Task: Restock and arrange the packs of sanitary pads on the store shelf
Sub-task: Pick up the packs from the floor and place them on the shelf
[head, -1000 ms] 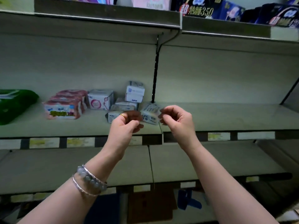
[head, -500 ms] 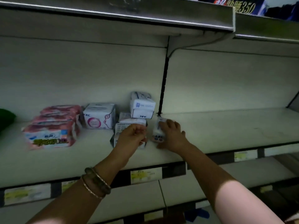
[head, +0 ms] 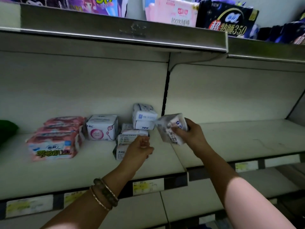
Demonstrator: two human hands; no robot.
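Middle shelf: white, two boards joined at a seam right of centre. Price labels along the front edge.

On the left board, left to right:
- green item, cut off by the frame edge
- pink packs, one behind another
- white pack with pink circle, just beside them
- low stack of white packs, centre
- white-and-blue packs, stacked behind it by the back wall

Upper shelf, top of frame: purple pack, pale pink pack, dark pack.

A dark pack at the upper right is showing "NEW" and "350". The pink pack left of it is reading "100%". A white pack left of centre is bearing "ABC".
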